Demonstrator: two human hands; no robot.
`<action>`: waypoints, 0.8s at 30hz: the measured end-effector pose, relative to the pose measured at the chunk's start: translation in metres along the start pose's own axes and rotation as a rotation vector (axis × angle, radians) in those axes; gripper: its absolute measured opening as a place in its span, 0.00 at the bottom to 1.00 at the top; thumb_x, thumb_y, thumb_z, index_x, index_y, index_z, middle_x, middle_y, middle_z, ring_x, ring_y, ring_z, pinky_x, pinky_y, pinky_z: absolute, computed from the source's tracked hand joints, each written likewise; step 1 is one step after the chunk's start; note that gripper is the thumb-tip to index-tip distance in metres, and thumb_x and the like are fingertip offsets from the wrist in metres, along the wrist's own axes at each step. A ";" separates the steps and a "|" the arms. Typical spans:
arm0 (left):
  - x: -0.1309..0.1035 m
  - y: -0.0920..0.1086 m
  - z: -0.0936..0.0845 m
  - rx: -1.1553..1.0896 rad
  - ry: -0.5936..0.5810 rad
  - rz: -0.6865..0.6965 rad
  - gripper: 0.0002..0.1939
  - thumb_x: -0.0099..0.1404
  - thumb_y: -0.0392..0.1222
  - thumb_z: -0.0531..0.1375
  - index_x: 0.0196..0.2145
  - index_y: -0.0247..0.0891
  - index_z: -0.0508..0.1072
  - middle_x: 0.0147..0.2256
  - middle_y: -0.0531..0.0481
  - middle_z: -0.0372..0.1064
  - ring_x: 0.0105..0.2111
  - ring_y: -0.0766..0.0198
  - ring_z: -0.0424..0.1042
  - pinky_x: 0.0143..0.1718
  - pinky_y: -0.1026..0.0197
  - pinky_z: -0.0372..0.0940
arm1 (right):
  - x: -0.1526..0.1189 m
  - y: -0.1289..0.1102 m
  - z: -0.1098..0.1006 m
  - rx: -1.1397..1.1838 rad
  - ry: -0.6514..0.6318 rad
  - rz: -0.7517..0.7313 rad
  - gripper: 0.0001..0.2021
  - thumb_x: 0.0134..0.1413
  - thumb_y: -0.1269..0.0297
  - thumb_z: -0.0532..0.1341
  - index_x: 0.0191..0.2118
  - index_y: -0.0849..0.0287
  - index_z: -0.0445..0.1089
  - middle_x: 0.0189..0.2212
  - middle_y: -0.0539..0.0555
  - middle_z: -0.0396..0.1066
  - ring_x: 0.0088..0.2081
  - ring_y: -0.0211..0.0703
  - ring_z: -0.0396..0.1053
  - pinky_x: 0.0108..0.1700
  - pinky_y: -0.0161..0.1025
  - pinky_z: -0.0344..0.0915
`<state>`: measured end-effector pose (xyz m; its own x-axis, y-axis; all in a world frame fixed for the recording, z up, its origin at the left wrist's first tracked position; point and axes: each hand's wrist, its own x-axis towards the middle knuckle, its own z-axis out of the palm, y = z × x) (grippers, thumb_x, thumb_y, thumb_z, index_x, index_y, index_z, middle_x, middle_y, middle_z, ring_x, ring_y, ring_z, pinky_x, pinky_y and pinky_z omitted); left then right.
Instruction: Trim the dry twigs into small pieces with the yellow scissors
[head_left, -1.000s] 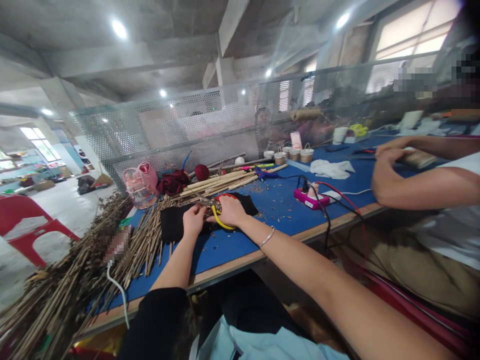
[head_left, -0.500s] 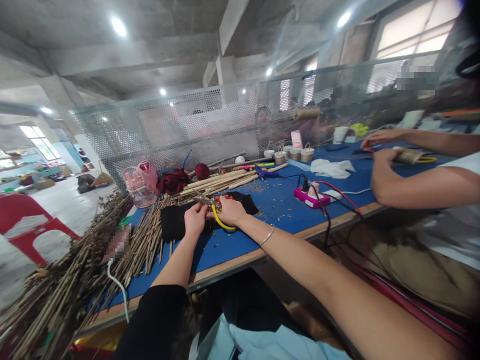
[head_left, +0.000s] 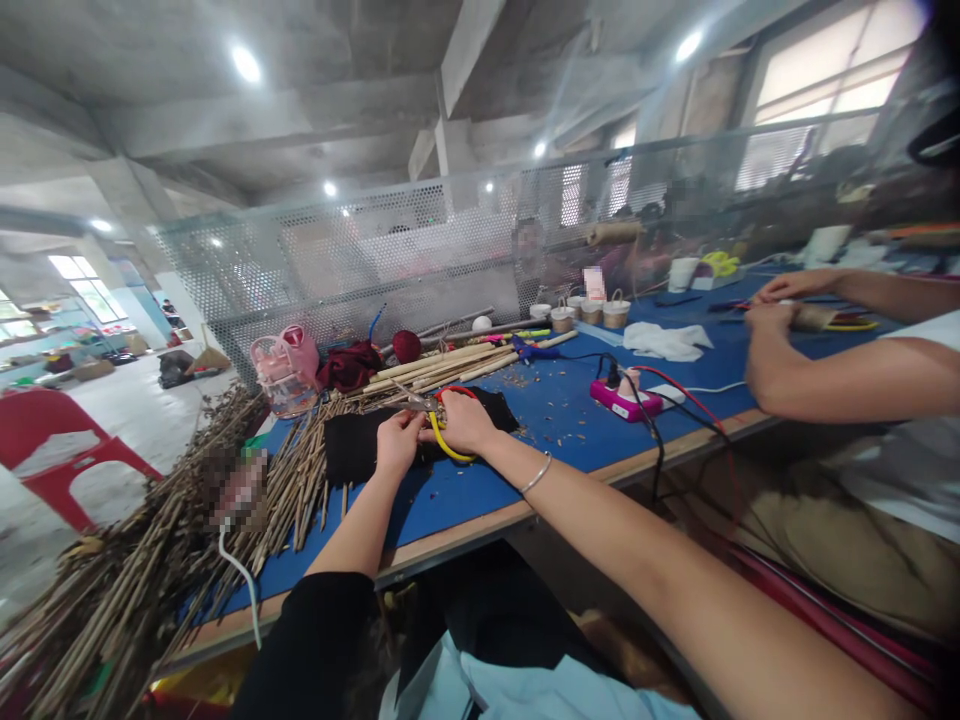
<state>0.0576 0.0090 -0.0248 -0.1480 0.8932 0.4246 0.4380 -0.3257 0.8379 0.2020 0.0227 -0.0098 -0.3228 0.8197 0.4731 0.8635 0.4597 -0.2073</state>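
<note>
My right hand (head_left: 466, 424) is wrapped around pruning shears (head_left: 442, 450) with one red and one yellow handle. The handles are spread apart, and the metal blades point left, over my left hand. My left hand (head_left: 397, 440) is pinched closed just below the blades; whatever lies between its fingertips is too small to make out. Both hands are above a black cloth (head_left: 349, 448) on the blue tabletop. Thin dry stalks (head_left: 300, 470) lie in a heap left of the cloth.
Behind the cloth lie pale peeled sticks (head_left: 442, 365), a dark red yarn ball (head_left: 406, 346) and a blue glue gun (head_left: 532, 350). A pink power strip (head_left: 626, 400) with cables sits to the right. A co-worker's hands (head_left: 780, 300) work farther right. Brushy branches (head_left: 112, 570) hang over the left edge.
The shears' handles have spread wider, with the red one now rising above my right hand. My left hand stays pinched near the blades. The co-worker's hands have come closer together.
</note>
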 end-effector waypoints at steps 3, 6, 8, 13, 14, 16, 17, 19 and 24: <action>0.000 0.000 0.000 -0.005 -0.012 0.009 0.15 0.55 0.46 0.56 0.30 0.33 0.77 0.31 0.47 0.74 0.33 0.63 0.70 0.34 0.66 0.62 | 0.000 0.000 -0.001 0.022 -0.051 0.022 0.33 0.40 0.34 0.54 0.41 0.61 0.59 0.37 0.60 0.70 0.39 0.50 0.69 0.37 0.39 0.61; 0.001 -0.004 -0.001 0.003 -0.002 0.003 0.16 0.56 0.46 0.55 0.32 0.32 0.76 0.30 0.48 0.74 0.32 0.63 0.70 0.33 0.66 0.61 | 0.000 -0.002 -0.002 0.033 -0.114 0.085 0.34 0.40 0.34 0.53 0.43 0.61 0.59 0.35 0.60 0.71 0.39 0.50 0.70 0.38 0.39 0.61; 0.002 -0.006 -0.001 0.012 -0.001 0.001 0.16 0.56 0.47 0.55 0.35 0.33 0.76 0.30 0.49 0.74 0.31 0.64 0.70 0.32 0.67 0.61 | 0.000 -0.002 -0.002 0.033 -0.133 0.110 0.35 0.39 0.33 0.54 0.43 0.61 0.59 0.35 0.60 0.71 0.39 0.51 0.70 0.38 0.39 0.61; 0.003 -0.008 -0.004 0.054 -0.008 -0.008 0.18 0.56 0.47 0.54 0.38 0.34 0.75 0.28 0.51 0.74 0.28 0.65 0.69 0.30 0.67 0.60 | 0.000 -0.002 -0.001 0.042 -0.146 0.123 0.37 0.37 0.32 0.53 0.43 0.61 0.61 0.36 0.60 0.72 0.39 0.52 0.70 0.38 0.40 0.62; 0.003 -0.008 -0.005 0.066 -0.006 -0.011 0.18 0.56 0.47 0.54 0.38 0.34 0.75 0.28 0.50 0.73 0.27 0.65 0.69 0.29 0.67 0.60 | 0.000 -0.002 -0.001 0.045 -0.150 0.122 0.37 0.37 0.32 0.53 0.43 0.60 0.61 0.36 0.61 0.72 0.39 0.52 0.70 0.39 0.40 0.62; 0.004 -0.009 -0.008 0.096 -0.005 -0.018 0.18 0.56 0.48 0.55 0.38 0.33 0.76 0.26 0.50 0.73 0.26 0.65 0.68 0.29 0.67 0.60 | 0.000 -0.002 0.000 0.049 -0.155 0.118 0.36 0.38 0.32 0.52 0.44 0.60 0.61 0.37 0.61 0.72 0.40 0.52 0.70 0.39 0.40 0.62; 0.004 -0.009 -0.009 0.112 -0.004 -0.020 0.18 0.56 0.48 0.55 0.37 0.33 0.76 0.25 0.50 0.73 0.26 0.65 0.68 0.28 0.67 0.60 | 0.000 -0.001 0.000 0.049 -0.156 0.117 0.36 0.38 0.32 0.52 0.44 0.60 0.61 0.37 0.60 0.72 0.40 0.52 0.70 0.40 0.41 0.62; 0.004 -0.011 -0.011 0.148 -0.001 -0.023 0.18 0.55 0.48 0.55 0.37 0.34 0.76 0.24 0.50 0.72 0.26 0.64 0.68 0.29 0.67 0.59 | 0.001 -0.001 0.001 0.046 -0.162 0.121 0.36 0.38 0.32 0.52 0.45 0.59 0.62 0.38 0.60 0.72 0.41 0.51 0.70 0.40 0.41 0.62; 0.004 -0.014 -0.013 0.243 -0.004 -0.012 0.16 0.55 0.47 0.56 0.35 0.34 0.76 0.24 0.50 0.72 0.28 0.63 0.68 0.30 0.66 0.58 | 0.001 0.001 0.002 0.022 -0.191 0.138 0.34 0.39 0.32 0.52 0.42 0.58 0.65 0.37 0.60 0.72 0.40 0.52 0.70 0.39 0.41 0.63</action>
<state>0.0391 0.0133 -0.0297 -0.1510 0.8980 0.4133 0.6368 -0.2314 0.7355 0.2021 0.0250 -0.0107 -0.2713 0.9242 0.2688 0.8967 0.3441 -0.2783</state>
